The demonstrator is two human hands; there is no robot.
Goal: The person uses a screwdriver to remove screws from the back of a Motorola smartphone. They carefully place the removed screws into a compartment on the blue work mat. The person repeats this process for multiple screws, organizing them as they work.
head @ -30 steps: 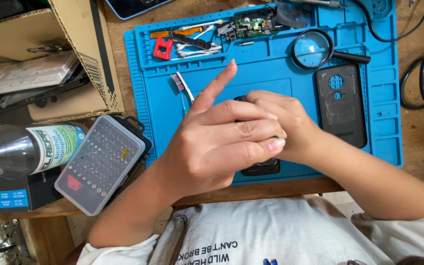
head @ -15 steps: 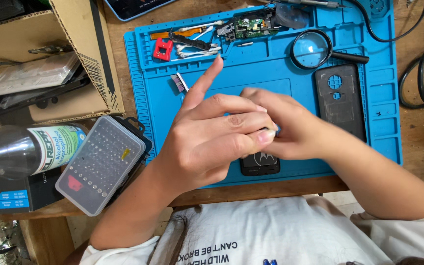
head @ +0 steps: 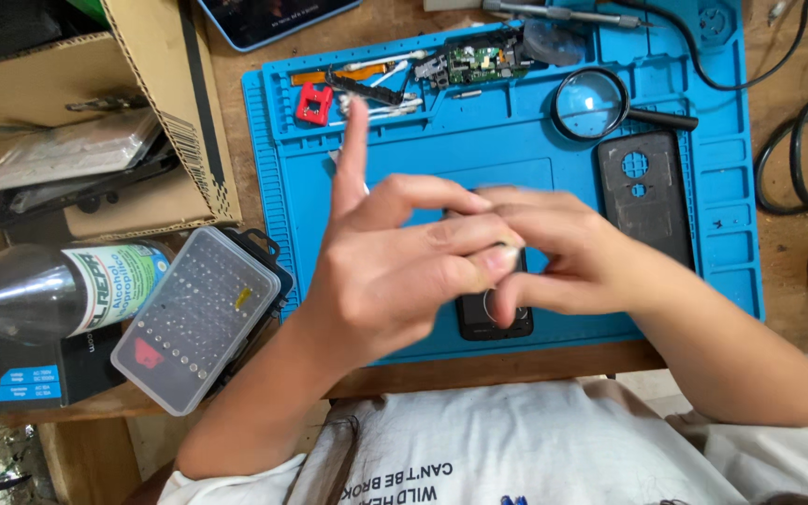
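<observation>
Both my hands meet over a dark phone (head: 493,323) that lies on the blue work mat (head: 479,150) near its front edge. My left hand (head: 395,271) curls its middle, ring and little fingers across the phone, with the index finger pointing straight up. My right hand (head: 572,252) grips the phone from the right, its thumb on the lower end. Only the phone's bottom end shows below the fingers; the rest is hidden. The fingertips are blurred.
On the mat lie a black phone back cover (head: 642,192), a magnifying glass (head: 591,103), a green circuit board (head: 479,64) and a small red tool (head: 314,103). Left of the mat sit a screwdriver bit case (head: 194,318), a plastic bottle (head: 67,285) and a cardboard box (head: 170,93). Black cables (head: 797,159) lie right.
My hands shifted together over the phone, uncovering more of its lower end. My left index finger swung from a tilt to upright.
</observation>
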